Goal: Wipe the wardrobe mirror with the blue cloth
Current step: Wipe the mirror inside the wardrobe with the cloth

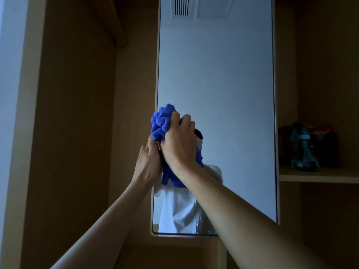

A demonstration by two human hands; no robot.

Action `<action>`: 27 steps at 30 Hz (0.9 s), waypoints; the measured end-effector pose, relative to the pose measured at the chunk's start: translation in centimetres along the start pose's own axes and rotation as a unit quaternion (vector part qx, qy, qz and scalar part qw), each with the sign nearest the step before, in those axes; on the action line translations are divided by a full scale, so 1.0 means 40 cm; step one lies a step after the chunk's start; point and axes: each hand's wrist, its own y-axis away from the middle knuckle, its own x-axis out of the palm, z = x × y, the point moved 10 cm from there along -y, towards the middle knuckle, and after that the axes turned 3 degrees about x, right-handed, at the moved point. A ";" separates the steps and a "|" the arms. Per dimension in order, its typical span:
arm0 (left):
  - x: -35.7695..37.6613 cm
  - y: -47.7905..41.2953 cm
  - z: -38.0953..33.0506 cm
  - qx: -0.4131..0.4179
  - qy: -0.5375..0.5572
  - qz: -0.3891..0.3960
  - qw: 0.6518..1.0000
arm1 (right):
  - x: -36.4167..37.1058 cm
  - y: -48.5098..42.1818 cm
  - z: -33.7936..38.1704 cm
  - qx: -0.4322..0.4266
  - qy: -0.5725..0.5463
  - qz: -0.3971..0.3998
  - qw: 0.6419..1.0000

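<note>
At mirror's (223, 74) left edge, blue cloth (159, 121) in right hand (179, 144); open glass rightward.

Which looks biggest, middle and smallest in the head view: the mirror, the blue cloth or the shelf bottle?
Mirror, blue cloth, bottle. The last two look close, and the right hand hides part of the cloth.

I'm looking into what seems a home bedroom or dressing area, right inside a built-in wardrobe: warm wooden panels (77, 113) frame a tall, narrow mirror (215, 74) fixed between the compartments. To the right an open shelf (318, 175) carries a bottle (303, 148) and other dark belongings (328, 150), and the glass reflects a ceiling vent (181, 6).
</note>
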 end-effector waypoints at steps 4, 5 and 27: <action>0.008 0.003 0.003 -0.001 0.016 0.004 1.000 | 0.006 -0.003 0.000 -0.014 0.013 0.000 1.000; 0.007 0.007 -0.003 0.002 0.019 -0.001 1.000 | 0.003 -0.006 -0.006 -0.019 0.014 0.003 1.000; -0.001 0.043 -0.025 0.020 0.024 -0.009 0.999 | -0.329 -0.160 -0.571 0.149 0.042 -0.046 0.987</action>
